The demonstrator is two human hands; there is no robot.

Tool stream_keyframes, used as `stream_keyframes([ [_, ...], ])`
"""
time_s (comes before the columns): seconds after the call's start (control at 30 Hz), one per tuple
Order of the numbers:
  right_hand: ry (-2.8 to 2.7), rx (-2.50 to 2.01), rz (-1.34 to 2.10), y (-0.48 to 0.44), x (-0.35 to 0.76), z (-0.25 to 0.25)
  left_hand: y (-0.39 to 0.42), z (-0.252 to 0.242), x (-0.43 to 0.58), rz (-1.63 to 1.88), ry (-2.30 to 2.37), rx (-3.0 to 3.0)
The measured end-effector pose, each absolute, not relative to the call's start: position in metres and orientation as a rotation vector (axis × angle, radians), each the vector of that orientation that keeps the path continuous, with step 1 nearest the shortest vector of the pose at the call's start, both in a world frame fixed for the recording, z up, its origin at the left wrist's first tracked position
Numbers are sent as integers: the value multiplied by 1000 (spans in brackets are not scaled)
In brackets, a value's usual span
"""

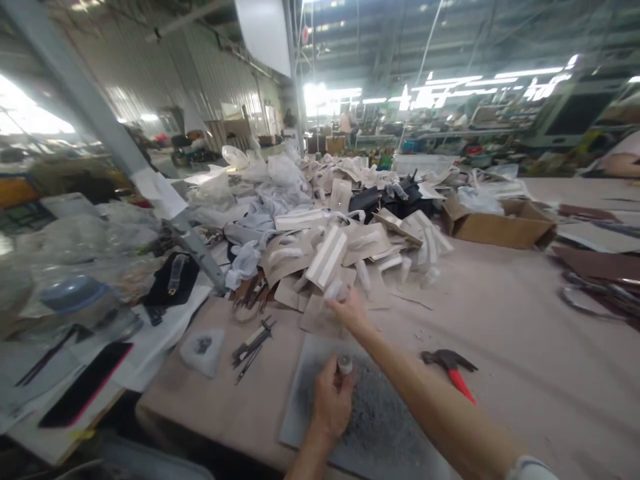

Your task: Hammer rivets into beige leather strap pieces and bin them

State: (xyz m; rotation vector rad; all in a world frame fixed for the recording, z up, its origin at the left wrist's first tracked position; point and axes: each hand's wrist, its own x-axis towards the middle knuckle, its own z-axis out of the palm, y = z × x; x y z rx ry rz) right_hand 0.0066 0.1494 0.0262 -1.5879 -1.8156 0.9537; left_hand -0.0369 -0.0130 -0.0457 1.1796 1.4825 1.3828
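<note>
My left hand (331, 403) is closed around a short cylindrical tool with a pale round top (345, 364), upright above a worn grey board (310, 373). Reaching over the board, my right hand (347, 311) is at the near edge of a heap of beige bag pieces (367, 241). Its fingers are pinched at a beige piece with a plastic-wrapped strap (335, 291); motion blur softens the fingertips. A hammer with a black head and red handle (453, 368) lies to the right of my right forearm.
Left of the board lie dark slender tools (253, 347) and a small clear bag of dark bits (203, 347). A slanted metal post (195, 250) rises at the left. An open cardboard box (500, 230) stands back right, with brown pieces (600, 267) beyond it.
</note>
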Motion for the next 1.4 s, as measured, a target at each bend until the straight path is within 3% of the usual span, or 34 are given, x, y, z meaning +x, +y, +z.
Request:
stream_keyframes([
  [0.2,-1833,-1606,925,147,-15,43,-13,-43,-38,1411,1499,1182],
  [0.33,-1822,-1618,863,153,40,80,-15,-43,-40,1415,1477,1122],
  [0.47,-1868,-1625,880,100,107,97,-20,-47,-48,1551,1413,886],
  [0.67,-1906,-1659,952,-46,149,25,-16,-28,-51,1643,1359,839],
  [0.8,-1896,-1572,919,-89,146,-20,4,-10,-31,1540,1250,980],
  [1.07,-1806,-1537,1012,-82,157,-3,22,-30,1,1341,1169,1059],
  [1.3,-1851,-1869,267,-48,236,-10,19,-35,-6,1289,1171,1106],
  [1.4,-1945,-2191,280,-38,264,-16,19,-36,-6,1274,1180,1128],
])
